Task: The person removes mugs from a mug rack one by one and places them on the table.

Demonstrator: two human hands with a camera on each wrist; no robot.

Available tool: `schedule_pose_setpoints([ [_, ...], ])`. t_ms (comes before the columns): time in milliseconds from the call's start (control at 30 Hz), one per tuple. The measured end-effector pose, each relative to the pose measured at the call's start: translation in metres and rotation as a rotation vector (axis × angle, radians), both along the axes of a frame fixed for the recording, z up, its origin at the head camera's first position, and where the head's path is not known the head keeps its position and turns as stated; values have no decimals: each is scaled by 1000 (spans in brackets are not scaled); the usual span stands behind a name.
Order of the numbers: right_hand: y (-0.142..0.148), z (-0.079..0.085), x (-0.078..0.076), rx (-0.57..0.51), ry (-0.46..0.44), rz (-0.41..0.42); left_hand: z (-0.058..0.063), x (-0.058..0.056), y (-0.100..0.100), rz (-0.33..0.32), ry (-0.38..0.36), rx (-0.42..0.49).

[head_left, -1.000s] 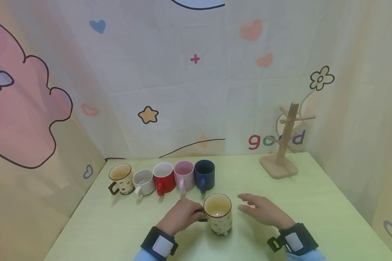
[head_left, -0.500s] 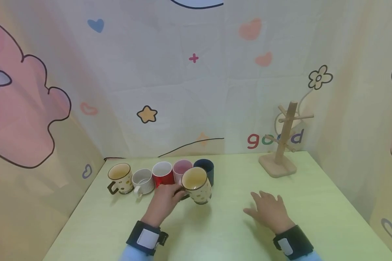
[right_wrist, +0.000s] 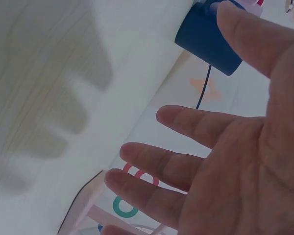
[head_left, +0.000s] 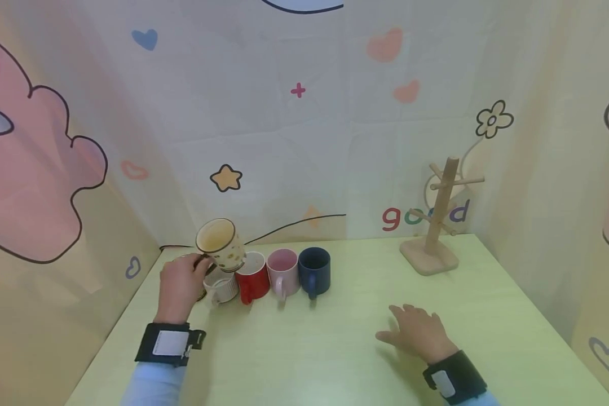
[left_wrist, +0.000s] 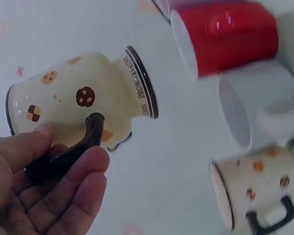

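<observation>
My left hand [head_left: 180, 285] grips the dark brown handle [left_wrist: 71, 152] of a cream mug [head_left: 220, 243] with brown cookie patterns. It holds the mug in the air above the left end of a mug row. In the left wrist view a second cream patterned mug [left_wrist: 258, 183] stands below; the hand mostly hides it in the head view. Beside it are a white ribbed mug [head_left: 221, 286], a red mug [head_left: 254, 279], a pink mug [head_left: 283, 270] and a navy mug [head_left: 314, 269]. My right hand [head_left: 418, 332] hovers over the table's right half, fingers spread, holding nothing.
A wooden mug tree [head_left: 438, 220] with bare pegs stands at the back right of the pale green table [head_left: 304, 355]. Behind the table hangs a printed cloth [head_left: 284, 141], and more cloth closes in both sides.
My left hand has lifted the cream mug and carried it leftward and back, from the front middle to above the row's left end. The right hand has spread its fingers and shifted slightly.
</observation>
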State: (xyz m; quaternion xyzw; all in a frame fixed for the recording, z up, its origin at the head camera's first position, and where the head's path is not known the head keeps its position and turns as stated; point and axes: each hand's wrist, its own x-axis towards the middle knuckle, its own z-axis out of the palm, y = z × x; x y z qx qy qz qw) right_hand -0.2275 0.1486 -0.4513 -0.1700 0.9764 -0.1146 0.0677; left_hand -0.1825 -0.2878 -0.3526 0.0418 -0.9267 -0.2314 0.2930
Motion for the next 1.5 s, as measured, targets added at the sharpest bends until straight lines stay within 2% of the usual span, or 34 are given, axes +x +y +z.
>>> schedule_pose_setpoints([
  [233, 1, 1, 1, -1, 3, -3, 16, 6, -47, 154, 60, -22],
  [433, 3, 1, 0, 1, 6, -6, 16, 5, -82, 279, 90, -4],
  [633, 3, 5, 0, 5, -1, -10, 10, 7, -112, 390, 52, 41],
  [767, 4, 6, 0, 3, -12, -18, -1, 8, -127, 418, 5, 39],
  [967, 4, 5, 2, -12, -13, -11, -26, 5, -142, 424, -140, 44],
  [1100, 5, 4, 3, -17, -3, -6, -44, 3, -146, 438, -219, 87],
  [1300, 7, 3, 6, -33, 11, -2, -66, 0, -148, 416, -238, 74],
  [1500, 9, 1, 6, -35, 4, -4, -79, -2, -146, 390, -248, 54],
])
